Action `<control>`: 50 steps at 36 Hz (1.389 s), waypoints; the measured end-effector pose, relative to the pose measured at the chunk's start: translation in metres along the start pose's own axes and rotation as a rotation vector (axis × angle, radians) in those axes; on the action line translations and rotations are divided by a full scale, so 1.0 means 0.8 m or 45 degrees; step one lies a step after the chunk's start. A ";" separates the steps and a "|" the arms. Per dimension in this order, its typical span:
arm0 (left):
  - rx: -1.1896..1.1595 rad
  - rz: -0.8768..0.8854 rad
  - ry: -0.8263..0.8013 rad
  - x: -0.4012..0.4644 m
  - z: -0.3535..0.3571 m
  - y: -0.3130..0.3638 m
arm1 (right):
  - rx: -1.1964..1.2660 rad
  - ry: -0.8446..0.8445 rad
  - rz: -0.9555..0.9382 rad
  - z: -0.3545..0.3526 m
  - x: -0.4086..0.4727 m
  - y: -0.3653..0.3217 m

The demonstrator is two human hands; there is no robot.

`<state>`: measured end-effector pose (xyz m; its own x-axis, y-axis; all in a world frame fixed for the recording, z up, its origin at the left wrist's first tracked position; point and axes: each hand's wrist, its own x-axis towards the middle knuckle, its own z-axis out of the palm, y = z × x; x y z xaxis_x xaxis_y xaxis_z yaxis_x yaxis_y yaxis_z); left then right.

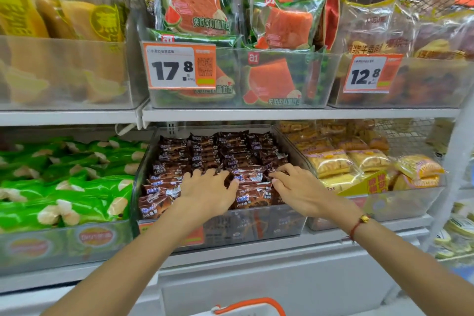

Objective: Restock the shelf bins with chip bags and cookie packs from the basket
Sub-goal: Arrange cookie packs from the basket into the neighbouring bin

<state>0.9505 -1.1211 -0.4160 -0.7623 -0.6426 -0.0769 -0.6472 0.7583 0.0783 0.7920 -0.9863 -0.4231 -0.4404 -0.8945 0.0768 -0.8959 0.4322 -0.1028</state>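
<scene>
Both hands reach into the middle clear bin on the lower shelf, which is filled with brown cookie packs. The left hand lies flat with fingers spread on the front packs, gripping none. The right hand rests beside it, fingertips pressing a pack. Green chip bags fill the bin to the left. The basket's orange handle shows below.

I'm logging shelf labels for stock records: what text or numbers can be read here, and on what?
"17.8": orange price tag on the watermelon toast bin.
"12.8": orange price tag on the upper right bin.
"a1": watermelon toast packs.
Chinese print on the packs, brown cookie packs included, and both tags' small print: too blurred to read.
</scene>
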 end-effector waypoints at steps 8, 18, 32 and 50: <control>0.034 -0.155 0.208 0.040 -0.012 -0.047 | 0.052 0.259 0.018 -0.002 0.060 -0.034; -0.179 -0.241 -0.002 0.058 0.006 -0.066 | 0.030 -0.164 0.079 0.017 0.104 -0.048; -0.456 -0.204 -0.058 0.049 -0.006 -0.074 | 0.001 -0.226 0.120 -0.001 0.090 -0.056; -0.182 -0.137 0.168 -0.022 0.027 -0.079 | -0.107 0.066 0.083 0.025 0.041 -0.107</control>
<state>1.0044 -1.1552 -0.4413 -0.6771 -0.7350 0.0376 -0.7124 0.6674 0.2172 0.8551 -1.0550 -0.4316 -0.4985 -0.8580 0.1240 -0.8660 0.4994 -0.0260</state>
